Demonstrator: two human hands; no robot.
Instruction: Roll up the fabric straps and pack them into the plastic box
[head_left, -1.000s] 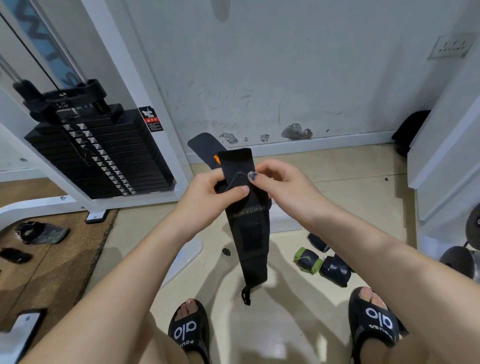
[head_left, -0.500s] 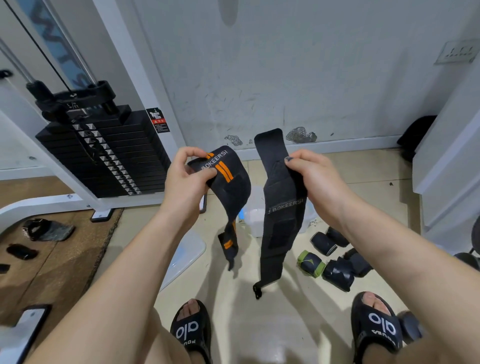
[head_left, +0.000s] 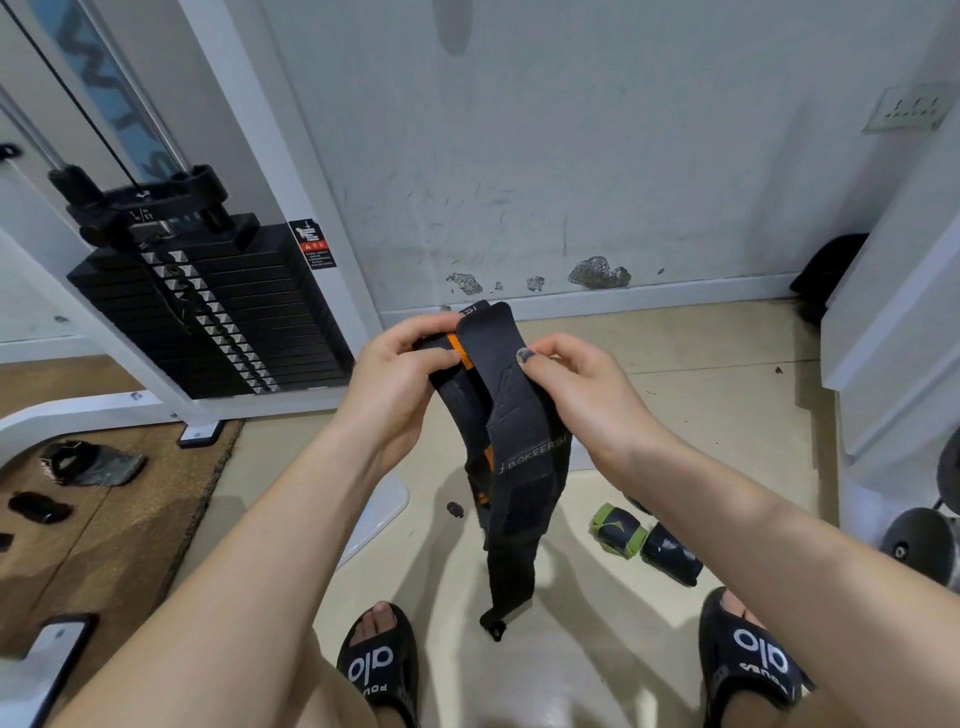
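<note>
Big picture first: a gym corner, the weight stack (head_left: 208, 306) looming on the left against a scuffed white wall (head_left: 545, 156), pale floor (head_left: 701, 374) below. The person stands over it in black slides (head_left: 382, 670), both arms reaching out front.

And here are the straps! Two of them, held chest-high and overlapping: the plain black strap (head_left: 519, 415) in front, hanging long with its loop dangling near the floor, and the orange-striped strap (head_left: 462, 400) tucked just behind it. The left hand (head_left: 400, 384) has its grip clamped on the striped one's top edge, thumb and fingers pinching. The right hand (head_left: 576, 384) pinches the black one near its top, thumb pressed flat on the fabric.

Down on the floor to the right, two finished rolls (head_left: 644, 540) sit side by side, one edged in green. The plastic box? I can't make it out from here.

By my read, we're at the lining-up stage, before any rolling. Next move wants the top ends squared, then a tight, even turn downward, keeping tension so the coil doesn't spring loose.
</note>
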